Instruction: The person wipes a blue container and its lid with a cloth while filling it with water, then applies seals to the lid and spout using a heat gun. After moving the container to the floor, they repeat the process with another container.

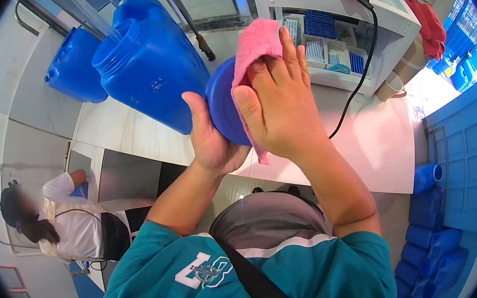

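Observation:
My left hand (214, 144) holds a round blue lid (222, 103) from its near side, thumb along the left edge and fingers hidden beneath. A pink cloth (257, 41) drapes over the right part of the lid. My right hand (281, 104) presses that cloth against the lid, its fingers partly wrapped in the fabric. To the left of the lid stands a large blue jug (156, 76) with its threaded mouth uncovered. A clear pipe or stream (93, 11) reaches down into that mouth.
More blue jugs (75, 68) stand on the tiled counter (372, 145). A white shelf unit (338, 84) with small baskets stands at the back, a black cord (371, 46) hanging beside it. Stacked blue jugs (427, 262) are at right. Another person (76, 225) works at lower left.

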Demonstrator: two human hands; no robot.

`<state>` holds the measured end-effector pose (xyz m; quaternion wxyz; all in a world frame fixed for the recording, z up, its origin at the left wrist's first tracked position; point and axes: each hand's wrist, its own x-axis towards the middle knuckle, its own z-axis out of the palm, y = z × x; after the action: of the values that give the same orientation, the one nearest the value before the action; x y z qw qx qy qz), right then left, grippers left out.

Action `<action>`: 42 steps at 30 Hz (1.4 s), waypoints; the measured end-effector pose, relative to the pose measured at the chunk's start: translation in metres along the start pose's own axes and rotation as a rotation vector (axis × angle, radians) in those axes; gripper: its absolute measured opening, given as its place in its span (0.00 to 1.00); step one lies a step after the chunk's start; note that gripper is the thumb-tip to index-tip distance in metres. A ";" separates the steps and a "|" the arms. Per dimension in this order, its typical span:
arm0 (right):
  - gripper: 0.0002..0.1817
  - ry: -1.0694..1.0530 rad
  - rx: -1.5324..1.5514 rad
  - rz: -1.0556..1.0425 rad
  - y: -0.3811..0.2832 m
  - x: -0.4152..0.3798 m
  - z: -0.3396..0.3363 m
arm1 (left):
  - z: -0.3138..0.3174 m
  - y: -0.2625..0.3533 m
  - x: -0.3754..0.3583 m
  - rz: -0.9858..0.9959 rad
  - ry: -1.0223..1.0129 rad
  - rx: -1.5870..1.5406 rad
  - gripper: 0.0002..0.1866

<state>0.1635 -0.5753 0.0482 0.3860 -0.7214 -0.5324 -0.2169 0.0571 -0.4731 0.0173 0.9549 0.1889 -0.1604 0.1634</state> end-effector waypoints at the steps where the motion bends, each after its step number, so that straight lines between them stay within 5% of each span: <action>1: 0.26 0.110 0.053 -0.020 -0.003 -0.003 0.008 | 0.012 0.001 0.004 0.059 0.125 0.166 0.51; 2: 0.26 0.113 0.053 -0.028 -0.012 -0.010 0.010 | 0.019 0.003 0.009 0.122 0.246 0.333 0.48; 3: 0.26 0.064 0.094 -0.067 -0.026 -0.023 0.010 | 0.009 0.014 0.013 0.099 -0.077 0.163 0.48; 7: 0.24 -0.065 0.367 -0.230 -0.057 -0.036 0.010 | 0.005 0.005 0.012 -0.034 -0.355 -0.057 0.59; 11: 0.24 -0.034 0.071 -0.132 -0.028 -0.032 -0.004 | 0.020 0.015 0.001 0.048 -0.095 0.094 0.60; 14: 0.22 0.222 0.102 -0.095 -0.003 -0.014 -0.005 | 0.007 0.014 -0.002 0.053 -0.146 0.191 0.50; 16: 0.22 0.186 0.079 -0.038 -0.003 -0.009 -0.010 | 0.008 0.009 -0.002 -0.061 -0.260 0.145 0.48; 17: 0.21 0.146 0.105 -0.094 -0.009 -0.001 -0.012 | 0.018 0.005 -0.006 -0.061 -0.006 0.503 0.51; 20: 0.21 0.104 0.179 -0.218 -0.027 -0.001 -0.004 | 0.016 0.000 -0.017 -0.114 0.331 0.956 0.55; 25: 0.26 0.108 0.213 -0.241 -0.005 0.001 0.004 | 0.002 -0.009 -0.010 0.188 0.048 0.550 0.49; 26: 0.29 0.205 0.323 -0.100 -0.002 -0.004 0.017 | 0.003 -0.008 -0.008 0.188 0.047 0.548 0.49; 27: 0.32 0.299 0.433 0.043 0.000 -0.008 0.028 | 0.008 -0.004 -0.004 0.239 0.161 0.532 0.52; 29: 0.33 0.218 0.297 -0.017 -0.015 -0.027 0.037 | 0.015 0.001 0.006 0.342 0.399 0.549 0.54; 30: 0.35 0.142 0.157 -0.071 -0.027 -0.037 0.037 | 0.006 0.005 0.007 0.346 0.396 0.552 0.54; 32: 0.34 0.001 0.224 -0.023 -0.042 -0.039 0.023 | -0.033 0.017 -0.001 0.079 -0.203 0.164 0.54; 33: 0.35 -0.074 0.242 -0.089 -0.042 -0.036 0.020 | -0.052 0.024 0.001 0.081 -0.332 0.200 0.52; 34: 0.36 -0.149 0.261 -0.156 -0.040 -0.035 0.018 | -0.032 0.016 0.003 0.085 -0.327 0.205 0.52; 36: 0.35 -0.131 0.234 -0.126 -0.017 -0.018 0.016 | 0.008 -0.008 0.003 0.104 0.029 -0.010 0.49; 37: 0.35 -0.071 0.114 -0.052 -0.005 -0.008 0.013 | 0.012 -0.011 0.002 0.088 0.188 0.508 0.47; 40: 0.34 0.015 -0.014 0.029 -0.009 0.010 0.009 | 0.006 -0.022 -0.003 -0.026 0.228 0.475 0.48; 41: 0.34 -0.002 0.053 -0.045 -0.018 0.009 0.007 | -0.012 -0.020 0.002 0.006 -0.173 0.006 0.47; 42: 0.34 -0.019 0.122 -0.121 -0.027 0.006 0.007 | -0.011 -0.016 0.002 0.008 -0.175 0.009 0.47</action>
<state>0.1397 -0.5629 0.0570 0.4106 -0.6651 -0.5908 -0.2001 0.0677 -0.4818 0.0040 0.9357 0.2061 -0.2432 0.1510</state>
